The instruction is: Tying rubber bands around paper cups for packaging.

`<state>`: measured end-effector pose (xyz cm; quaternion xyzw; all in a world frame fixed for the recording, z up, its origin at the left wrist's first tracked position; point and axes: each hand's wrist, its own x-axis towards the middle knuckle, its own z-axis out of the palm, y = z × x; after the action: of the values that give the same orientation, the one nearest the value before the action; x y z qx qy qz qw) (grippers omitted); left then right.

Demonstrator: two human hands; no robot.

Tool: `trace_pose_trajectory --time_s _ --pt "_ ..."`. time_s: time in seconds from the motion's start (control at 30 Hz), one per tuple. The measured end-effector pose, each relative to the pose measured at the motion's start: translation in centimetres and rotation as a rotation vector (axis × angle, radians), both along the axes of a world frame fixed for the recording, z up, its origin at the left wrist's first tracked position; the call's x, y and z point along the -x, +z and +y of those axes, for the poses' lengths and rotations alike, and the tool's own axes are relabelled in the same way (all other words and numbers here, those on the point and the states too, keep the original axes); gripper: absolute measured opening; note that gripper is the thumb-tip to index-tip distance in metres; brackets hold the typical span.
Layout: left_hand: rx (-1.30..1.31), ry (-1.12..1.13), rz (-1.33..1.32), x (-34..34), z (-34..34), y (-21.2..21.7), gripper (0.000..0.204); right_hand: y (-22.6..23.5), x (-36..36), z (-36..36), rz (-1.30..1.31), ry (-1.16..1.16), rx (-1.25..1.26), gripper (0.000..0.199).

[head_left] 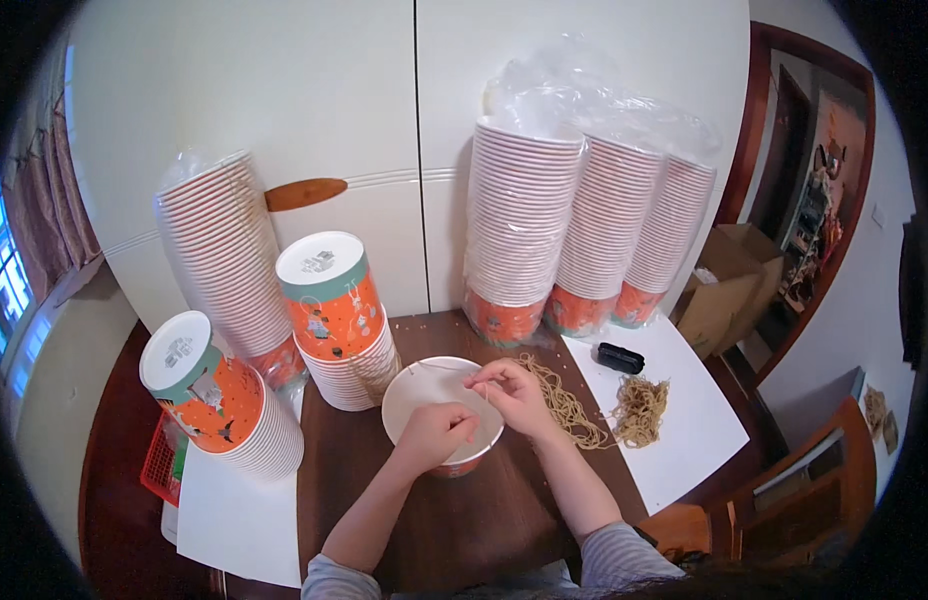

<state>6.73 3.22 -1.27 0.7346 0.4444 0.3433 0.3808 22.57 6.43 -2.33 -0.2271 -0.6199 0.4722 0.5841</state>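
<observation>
An open white paper tub (446,360) with an orange printed outside stands on the brown tabletop, right in front of me. My left hand (436,438) is closed over its near left side, fingers curled in; what they hold, if anything, is hidden. At the tub's right rim my right hand (514,396) pinches a thin, pale strand between thumb and fingertips. Loose loops of beige cord (564,408) lie on the table just right of that hand. Further right, a tangled heap of the same cord (640,410) rests on a white sheet.
Upside-down stacks of orange tubs stand at left (222,395) and left of centre (336,320). Behind them leans a tall stack (219,255). Plastic-wrapped stacks (524,220) rise at the back right. A small black object (620,357) and a cardboard box (724,290) are at right.
</observation>
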Motion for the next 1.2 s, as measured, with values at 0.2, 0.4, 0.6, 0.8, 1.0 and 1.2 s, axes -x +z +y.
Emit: trace_pose_trajectory --time_s 0.2,0.4,0.6,0.8,1.0,1.2 --pt "0.086 -0.099 -0.04 -0.7 -0.3 0.3 0.015 0.4 0.1 0.2 -0.214 -0.051 -0.034 0.01" --pt "0.208 -0.218 -0.289 -0.9 -0.2 -0.4 0.014 0.9 0.2 0.1 -0.266 -0.092 -0.05 0.011" --pt "0.362 -0.223 -0.288 -0.5 0.0 -0.1 0.016 1.5 -0.3 -0.3 -0.339 -0.151 -0.024 0.012" --pt "0.282 -0.142 -0.302 0.7 0.1 0.1 0.016 4.0 -2.6 -3.0 -0.679 -0.105 -0.03 0.009" --pt "0.271 -0.153 -0.242 0.6 0.6 0.6 0.016 4.3 -2.2 -4.0 -0.789 -0.149 -0.22 0.01" --pt "0.295 -0.199 -0.421 0.5 0.9 -0.3 0.014 4.7 -2.4 -4.1 -0.87 -0.192 -0.246 0.01"
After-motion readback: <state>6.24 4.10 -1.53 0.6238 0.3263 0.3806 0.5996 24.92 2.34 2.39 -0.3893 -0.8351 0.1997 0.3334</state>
